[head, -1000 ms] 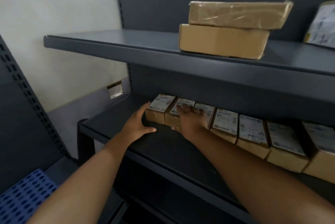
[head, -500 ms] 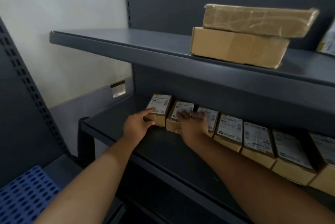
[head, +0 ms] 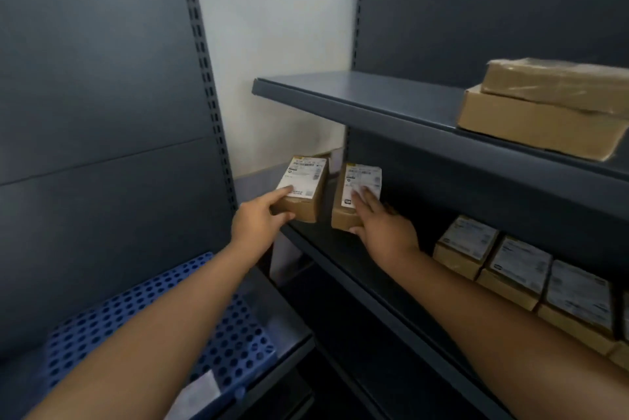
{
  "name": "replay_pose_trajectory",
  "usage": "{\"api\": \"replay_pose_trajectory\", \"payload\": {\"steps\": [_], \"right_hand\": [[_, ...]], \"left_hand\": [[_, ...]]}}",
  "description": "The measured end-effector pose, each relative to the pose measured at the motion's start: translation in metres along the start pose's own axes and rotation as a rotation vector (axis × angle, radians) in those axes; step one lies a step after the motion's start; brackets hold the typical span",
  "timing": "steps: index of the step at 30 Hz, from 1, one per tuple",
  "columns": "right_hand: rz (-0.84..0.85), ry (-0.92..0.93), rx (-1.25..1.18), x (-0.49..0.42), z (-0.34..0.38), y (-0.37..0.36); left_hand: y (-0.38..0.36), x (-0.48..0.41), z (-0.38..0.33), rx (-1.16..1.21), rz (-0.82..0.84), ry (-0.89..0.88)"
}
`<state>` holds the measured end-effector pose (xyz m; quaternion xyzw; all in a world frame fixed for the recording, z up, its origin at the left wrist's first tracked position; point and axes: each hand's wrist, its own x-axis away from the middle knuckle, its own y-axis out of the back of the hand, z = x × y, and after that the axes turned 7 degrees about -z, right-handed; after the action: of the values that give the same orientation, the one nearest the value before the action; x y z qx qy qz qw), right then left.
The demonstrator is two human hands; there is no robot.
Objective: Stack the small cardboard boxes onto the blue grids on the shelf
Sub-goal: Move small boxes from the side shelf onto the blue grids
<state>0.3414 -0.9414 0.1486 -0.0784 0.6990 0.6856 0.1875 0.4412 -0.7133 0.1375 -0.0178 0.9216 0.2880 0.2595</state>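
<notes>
My left hand [head: 258, 220] grips a small cardboard box [head: 304, 186] with a white label, held in the air just past the left end of the dark shelf [head: 343, 256]. My right hand [head: 381, 227] grips a second small labelled box [head: 355, 193], lifted and tilted above the shelf's left end. A row of several more small labelled boxes [head: 517, 266] lies on that shelf to the right. The blue perforated grid [head: 238, 334] lies on a lower shelf at the bottom left, partly hidden by my left forearm.
Two larger taped cardboard boxes [head: 544, 113] are stacked on the upper shelf [head: 357, 96] at the right. A dark upright panel with a slotted post [head: 204, 79] stands at the left. A white wall shows between the two shelf units.
Both hands closed on the two leftmost boxes and lifted them off the shelf, carrying them left. My view swung left, bringing the blue grid further into sight.
</notes>
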Motion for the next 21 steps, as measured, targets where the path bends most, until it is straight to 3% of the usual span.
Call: {"api": "replay_pose_trajectory", "payload": {"steps": [12,21], "right_hand": [[-0.047,0.525,-0.184,0.037,0.241,0.013],[-0.016,0.783,-0.265,0.1,0.415,0.016]], "left_hand": [[0.272,0.132,0.095,-0.149,-0.303,0.264],[0.436,0.274,0.158,-0.347,-0.488,0.431]]}}
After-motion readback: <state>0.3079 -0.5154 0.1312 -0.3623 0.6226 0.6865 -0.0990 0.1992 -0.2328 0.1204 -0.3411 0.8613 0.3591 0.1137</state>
